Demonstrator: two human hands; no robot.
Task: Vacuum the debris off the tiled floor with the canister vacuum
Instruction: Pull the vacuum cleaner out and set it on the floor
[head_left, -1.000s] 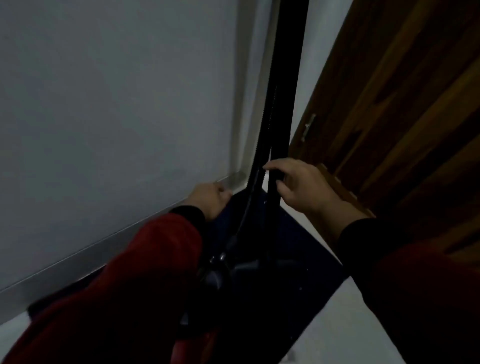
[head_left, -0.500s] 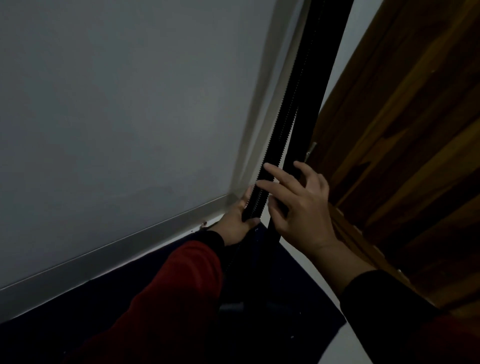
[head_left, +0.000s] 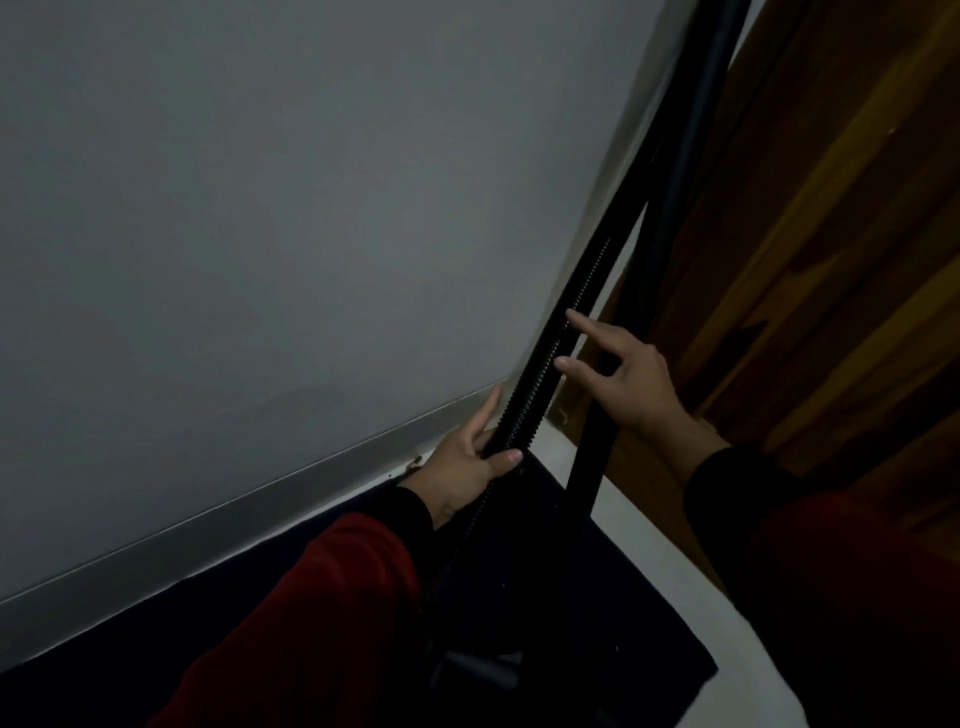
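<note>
A black ribbed vacuum hose (head_left: 558, 343) runs upright along the wall corner. Beside it stands the smooth black vacuum tube (head_left: 670, 197), leaning toward the top right. My left hand (head_left: 470, 457) is wrapped around the hose low down, near the skirting. My right hand (head_left: 621, 371) is spread open between hose and tube, fingertips touching the hose, holding nothing. The canister body (head_left: 478, 670) is only a dark shape at the bottom. Both sleeves are red with black cuffs.
A grey wall (head_left: 270, 218) with a pale skirting board (head_left: 260, 499) fills the left. A wooden door (head_left: 831, 260) stands at the right. A dark mat (head_left: 597, 613) lies on the pale floor (head_left: 675, 561) under the hose.
The view has tilted up and left. My left hand has gone from a fist near the skirting to gripping the hose. My right hand has let go of the tube and spread its fingers.
</note>
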